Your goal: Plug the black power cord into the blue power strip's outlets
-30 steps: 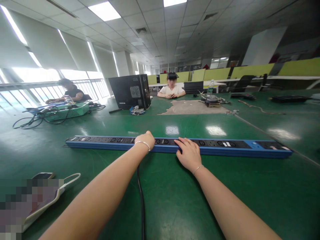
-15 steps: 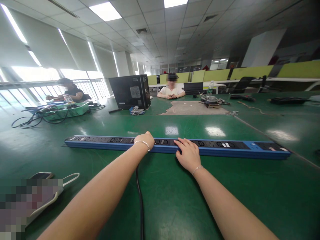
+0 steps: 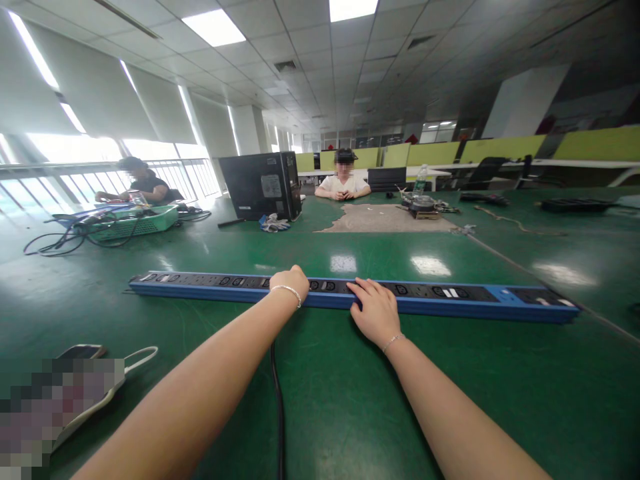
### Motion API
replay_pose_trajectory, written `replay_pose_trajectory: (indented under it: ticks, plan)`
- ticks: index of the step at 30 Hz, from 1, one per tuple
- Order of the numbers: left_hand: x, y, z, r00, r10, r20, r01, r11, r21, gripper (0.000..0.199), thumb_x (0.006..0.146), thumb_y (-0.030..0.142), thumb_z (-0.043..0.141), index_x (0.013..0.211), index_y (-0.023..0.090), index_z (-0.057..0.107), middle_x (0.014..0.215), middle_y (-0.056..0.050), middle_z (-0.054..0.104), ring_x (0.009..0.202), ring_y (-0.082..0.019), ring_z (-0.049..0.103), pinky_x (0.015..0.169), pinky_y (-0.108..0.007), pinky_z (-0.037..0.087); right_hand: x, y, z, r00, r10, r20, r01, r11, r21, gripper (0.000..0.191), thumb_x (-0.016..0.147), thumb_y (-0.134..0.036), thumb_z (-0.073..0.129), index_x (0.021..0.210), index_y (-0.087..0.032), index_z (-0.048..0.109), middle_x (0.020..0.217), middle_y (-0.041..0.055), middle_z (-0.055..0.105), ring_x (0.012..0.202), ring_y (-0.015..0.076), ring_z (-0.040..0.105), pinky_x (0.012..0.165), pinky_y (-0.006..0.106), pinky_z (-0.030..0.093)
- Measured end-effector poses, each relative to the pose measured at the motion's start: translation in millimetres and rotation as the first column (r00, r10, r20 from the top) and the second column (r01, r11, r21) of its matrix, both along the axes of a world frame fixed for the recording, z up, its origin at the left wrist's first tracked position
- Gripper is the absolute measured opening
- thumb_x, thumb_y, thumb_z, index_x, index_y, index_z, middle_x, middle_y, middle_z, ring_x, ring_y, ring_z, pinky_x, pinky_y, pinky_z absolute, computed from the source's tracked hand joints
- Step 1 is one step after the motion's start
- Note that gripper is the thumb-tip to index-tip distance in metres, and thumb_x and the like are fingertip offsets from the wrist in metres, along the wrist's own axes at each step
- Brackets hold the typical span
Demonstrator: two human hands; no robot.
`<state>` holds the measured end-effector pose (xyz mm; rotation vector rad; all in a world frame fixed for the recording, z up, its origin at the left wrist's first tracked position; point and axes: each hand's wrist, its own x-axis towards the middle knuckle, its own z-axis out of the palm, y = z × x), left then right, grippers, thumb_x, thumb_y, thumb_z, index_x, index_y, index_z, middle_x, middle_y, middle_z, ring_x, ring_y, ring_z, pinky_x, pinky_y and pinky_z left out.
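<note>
A long blue power strip (image 3: 450, 305) with a black socket face lies across the green table. My left hand (image 3: 290, 285) is closed over its middle, and whatever its fingers hold there is hidden from view. From below that hand a black cable (image 3: 278, 407) runs toward the table's near edge. To the right, my right hand (image 3: 375, 310) rests on the strip with its fingers spread over the sockets.
Beyond the strip stand a black computer case (image 3: 260, 187) and gloves (image 3: 274, 223). A green basket (image 3: 135, 223) of cables sits at the left. A phone (image 3: 83, 351) lies near left. Two people sit at the far side.
</note>
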<state>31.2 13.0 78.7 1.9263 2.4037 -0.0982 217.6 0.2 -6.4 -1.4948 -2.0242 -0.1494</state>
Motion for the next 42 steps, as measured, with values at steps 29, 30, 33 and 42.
replay_pose_trajectory:
  ticks: [29,30,33,42]
  plan:
    - [-2.5,4.4,2.2,0.999,0.015,0.045,-0.013,0.999,-0.034,0.036,0.082,0.018,0.043,0.116,0.007,0.05,0.111,-0.023,0.063,0.106,-0.029,0.061,0.084,-0.038,0.047,0.2,0.3,-1.3,1.0,-0.003,0.002,0.003,1.0,0.011,0.042,0.078,-0.019,0.047,0.116,-0.028,0.061,0.129,-0.0007,0.056,0.122,0.0202,0.043,0.1,0.039,0.028]
    - [-2.6,5.5,3.3,0.999,0.013,0.049,-0.01,0.999,-0.048,0.038,0.08,0.017,0.046,0.116,0.006,0.05,0.112,-0.023,0.063,0.106,-0.029,0.06,0.084,-0.038,0.047,0.2,0.3,-1.3,1.0,-0.004,0.002,0.004,1.0,0.011,0.041,0.078,-0.019,0.047,0.116,-0.028,0.061,0.129,-0.0007,0.056,0.122,0.0203,0.043,0.1,0.039,0.028]
    - [-3.3,6.0,3.5,0.999,0.01,0.053,-0.008,0.999,-0.047,0.039,0.08,0.017,0.047,0.117,0.005,0.05,0.113,-0.024,0.063,0.107,-0.029,0.06,0.084,-0.038,0.047,0.3,0.6,-1.6,1.0,-0.001,0.0,0.001,1.0,0.009,0.042,0.078,-0.019,0.048,0.116,-0.029,0.061,0.129,-0.0002,0.056,0.122,0.0206,0.043,0.1,0.04,0.029]
    - [-8.3,-0.5,-5.5,0.999,-0.024,0.042,0.022,0.999,0.036,0.035,0.091,0.027,0.029,0.111,0.008,0.05,0.106,-0.022,0.066,0.102,-0.028,0.063,0.082,-0.038,0.047,-0.5,0.3,-0.4,1.0,-0.002,-0.031,0.002,1.0,-0.006,0.039,0.078,-0.022,0.05,0.115,-0.028,0.061,0.128,-0.0014,0.056,0.122,0.0204,0.043,0.101,0.04,0.028]
